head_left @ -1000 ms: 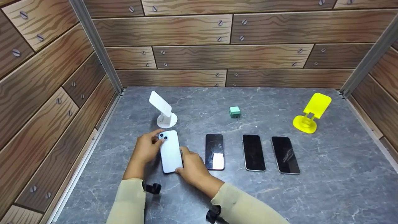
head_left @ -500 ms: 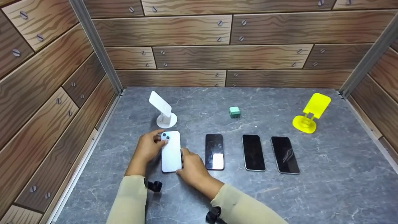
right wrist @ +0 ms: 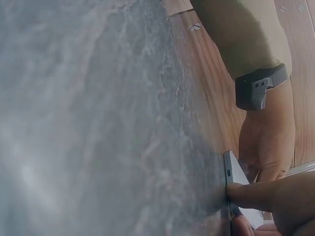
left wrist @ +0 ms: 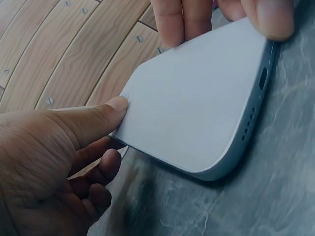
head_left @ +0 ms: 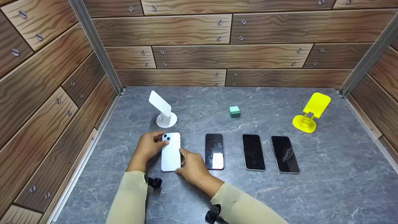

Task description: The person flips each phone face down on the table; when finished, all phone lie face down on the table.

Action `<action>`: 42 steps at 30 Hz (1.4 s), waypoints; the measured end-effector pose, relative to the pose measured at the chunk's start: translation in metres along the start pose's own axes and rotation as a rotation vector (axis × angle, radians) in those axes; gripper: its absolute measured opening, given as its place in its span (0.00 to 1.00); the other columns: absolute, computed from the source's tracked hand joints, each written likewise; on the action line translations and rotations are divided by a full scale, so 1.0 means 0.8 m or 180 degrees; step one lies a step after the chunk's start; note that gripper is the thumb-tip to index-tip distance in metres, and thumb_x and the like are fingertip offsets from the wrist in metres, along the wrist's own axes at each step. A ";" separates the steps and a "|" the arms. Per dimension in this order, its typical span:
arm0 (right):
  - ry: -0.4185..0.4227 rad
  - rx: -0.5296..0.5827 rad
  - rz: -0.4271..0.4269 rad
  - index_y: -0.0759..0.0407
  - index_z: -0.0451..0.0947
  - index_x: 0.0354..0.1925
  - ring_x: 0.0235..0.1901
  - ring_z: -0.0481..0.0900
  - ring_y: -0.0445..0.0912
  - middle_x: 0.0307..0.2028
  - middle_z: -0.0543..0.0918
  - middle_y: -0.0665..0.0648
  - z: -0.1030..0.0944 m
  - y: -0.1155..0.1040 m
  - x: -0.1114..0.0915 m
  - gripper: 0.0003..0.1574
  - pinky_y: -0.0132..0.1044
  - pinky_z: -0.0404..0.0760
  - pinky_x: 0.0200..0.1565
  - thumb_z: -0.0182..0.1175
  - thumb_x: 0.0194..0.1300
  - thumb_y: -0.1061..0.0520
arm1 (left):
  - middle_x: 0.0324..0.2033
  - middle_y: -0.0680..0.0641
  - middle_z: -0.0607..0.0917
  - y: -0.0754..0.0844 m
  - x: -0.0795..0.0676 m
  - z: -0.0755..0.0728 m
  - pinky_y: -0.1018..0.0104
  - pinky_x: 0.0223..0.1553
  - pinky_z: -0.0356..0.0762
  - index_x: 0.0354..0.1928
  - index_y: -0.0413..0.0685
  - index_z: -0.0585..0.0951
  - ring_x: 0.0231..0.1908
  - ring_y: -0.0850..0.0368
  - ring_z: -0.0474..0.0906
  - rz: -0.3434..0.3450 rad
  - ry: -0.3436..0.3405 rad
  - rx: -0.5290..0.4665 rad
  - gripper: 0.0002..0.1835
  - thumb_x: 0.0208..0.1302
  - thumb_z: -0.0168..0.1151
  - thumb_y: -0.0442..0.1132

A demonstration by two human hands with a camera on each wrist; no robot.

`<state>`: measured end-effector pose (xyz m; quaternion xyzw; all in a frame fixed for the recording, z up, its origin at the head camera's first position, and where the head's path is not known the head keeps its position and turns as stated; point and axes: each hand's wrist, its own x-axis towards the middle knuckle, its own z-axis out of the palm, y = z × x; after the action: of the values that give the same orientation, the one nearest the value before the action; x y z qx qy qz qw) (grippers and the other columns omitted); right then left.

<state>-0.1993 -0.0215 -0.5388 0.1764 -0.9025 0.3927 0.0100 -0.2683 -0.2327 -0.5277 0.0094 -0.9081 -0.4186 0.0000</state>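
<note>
The pale phone (head_left: 171,155) is at the left part of the table (head_left: 342,186), back up, between the two hands; I cannot tell whether it lies fully flat. The left hand (head_left: 148,147) pinches its camera corner, thumb on the back; the right hand (head_left: 193,168) grips the opposite side, fingers along the edge and thumb at the bottom corner. Just beyond the camera end stands the white stand (head_left: 160,103), closing off that side. To the right, near the right hand, lies the first dark phone (head_left: 214,149), then the second dark phone (head_left: 253,152) and the third dark phone (head_left: 285,154), all screen up. Farther back sit the green block (head_left: 234,112) and, well apart at the right, the yellow stand (head_left: 317,105). Both stands have a tilted, rounded panel over a flat, rounded base. The phone's back is smooth, its corners rounded, its bottom edge pierced by a slot and small holes. The table is grey with white marble-like veining; the walls (head_left: 267,28) show wood-grain planks with screw heads.
</note>
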 end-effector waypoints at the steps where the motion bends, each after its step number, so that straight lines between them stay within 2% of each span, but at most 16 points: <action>1: -0.0003 0.0007 -0.0009 0.70 0.80 0.68 0.30 0.85 0.41 0.28 0.90 0.53 0.000 0.000 0.000 0.49 0.40 0.87 0.42 0.86 0.47 0.64 | 0.58 0.38 0.91 -0.001 0.000 0.000 0.45 0.63 0.84 0.68 0.44 0.86 0.61 0.41 0.87 -0.0017 -0.0007 0.0014 0.25 0.70 0.76 0.38; 4: -0.0015 -0.0009 -0.0040 0.70 0.81 0.67 0.29 0.84 0.39 0.27 0.89 0.53 0.000 0.001 0.000 0.48 0.38 0.86 0.41 0.86 0.48 0.63 | 0.60 0.41 0.91 -0.004 0.000 0.002 0.45 0.63 0.84 0.67 0.46 0.86 0.60 0.43 0.87 -0.0073 -0.0005 0.0032 0.25 0.70 0.77 0.38; 6: -0.0024 -0.0021 -0.0061 0.69 0.82 0.66 0.29 0.83 0.38 0.27 0.89 0.52 0.001 0.002 0.000 0.46 0.37 0.86 0.40 0.87 0.48 0.62 | 0.58 0.41 0.92 -0.007 0.000 0.004 0.47 0.59 0.85 0.66 0.47 0.88 0.56 0.45 0.88 -0.0059 0.0004 0.0077 0.24 0.69 0.77 0.38; 10: -0.0049 -0.0017 -0.0050 0.69 0.82 0.66 0.29 0.84 0.39 0.28 0.90 0.53 0.001 0.002 0.001 0.46 0.36 0.86 0.40 0.86 0.50 0.62 | 0.50 0.43 0.94 -0.011 -0.002 0.007 0.55 0.48 0.84 0.62 0.47 0.90 0.44 0.51 0.86 -0.0006 0.0044 0.0117 0.23 0.66 0.79 0.36; 13: -0.0068 -0.0028 -0.0031 0.69 0.81 0.67 0.30 0.85 0.40 0.29 0.90 0.53 0.000 0.002 0.001 0.46 0.37 0.87 0.40 0.86 0.51 0.61 | 0.43 0.45 0.94 -0.012 -0.002 0.009 0.60 0.43 0.80 0.61 0.47 0.90 0.39 0.54 0.84 0.0039 0.0071 0.0117 0.22 0.65 0.80 0.35; 19: -0.0159 -0.0075 -0.0038 0.69 0.80 0.68 0.30 0.84 0.40 0.30 0.90 0.54 -0.001 0.001 0.000 0.46 0.37 0.86 0.40 0.84 0.53 0.61 | 0.36 0.48 0.91 -0.013 -0.003 0.010 0.62 0.41 0.78 0.63 0.48 0.90 0.37 0.55 0.82 0.0001 0.0067 0.0141 0.23 0.66 0.79 0.35; 23: -0.0376 -0.0053 -0.0033 0.68 0.76 0.72 0.32 0.83 0.40 0.34 0.90 0.55 -0.008 0.000 0.000 0.49 0.37 0.85 0.41 0.82 0.56 0.58 | 0.35 0.48 0.90 -0.013 -0.004 0.010 0.62 0.40 0.77 0.63 0.49 0.90 0.37 0.55 0.81 -0.0023 0.0038 0.0130 0.22 0.67 0.79 0.36; 26: -0.0564 0.0071 -0.0017 0.69 0.72 0.76 0.37 0.85 0.43 0.39 0.91 0.57 -0.018 0.000 -0.003 0.52 0.39 0.86 0.45 0.80 0.61 0.53 | 0.35 0.48 0.90 -0.013 -0.004 0.010 0.62 0.40 0.77 0.63 0.50 0.90 0.37 0.55 0.81 -0.0051 0.0028 0.0125 0.22 0.67 0.78 0.37; 28: -0.0597 0.0155 -0.0018 0.69 0.70 0.77 0.40 0.88 0.47 0.42 0.92 0.60 -0.028 0.001 -0.008 0.51 0.43 0.88 0.48 0.77 0.63 0.52 | 0.35 0.48 0.90 -0.014 -0.004 0.011 0.62 0.40 0.77 0.63 0.51 0.90 0.37 0.55 0.81 -0.0073 0.0023 0.0120 0.22 0.68 0.78 0.37; 34: -0.0309 0.0220 -0.0070 0.69 0.70 0.76 0.52 0.91 0.58 0.62 0.87 0.69 -0.069 0.014 -0.023 0.46 0.56 0.88 0.57 0.74 0.67 0.53 | 0.37 0.47 0.90 -0.015 -0.007 0.013 0.61 0.41 0.77 0.63 0.51 0.90 0.38 0.54 0.81 -0.0066 0.0045 0.0062 0.22 0.68 0.78 0.36; 38: -0.0060 0.0081 0.0077 0.68 0.69 0.77 0.56 0.88 0.62 0.59 0.87 0.70 -0.101 0.030 -0.030 0.47 0.60 0.84 0.64 0.74 0.68 0.52 | 0.37 0.47 0.90 -0.015 -0.007 0.013 0.61 0.42 0.77 0.63 0.51 0.90 0.39 0.54 0.80 -0.0061 0.0064 0.0064 0.22 0.68 0.78 0.36; 42: 0.0135 -0.0142 0.0317 0.68 0.70 0.77 0.65 0.83 0.67 0.63 0.85 0.73 -0.127 0.047 -0.038 0.48 0.61 0.77 0.71 0.74 0.68 0.50 | 0.36 0.47 0.89 -0.015 -0.006 0.012 0.61 0.42 0.76 0.63 0.51 0.90 0.39 0.54 0.80 -0.0055 0.0059 0.0078 0.22 0.67 0.78 0.36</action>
<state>-0.1954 0.0834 -0.4998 0.1227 -0.9183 0.3761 0.0135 -0.2632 -0.2325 -0.5430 0.0211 -0.9130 -0.4074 0.0047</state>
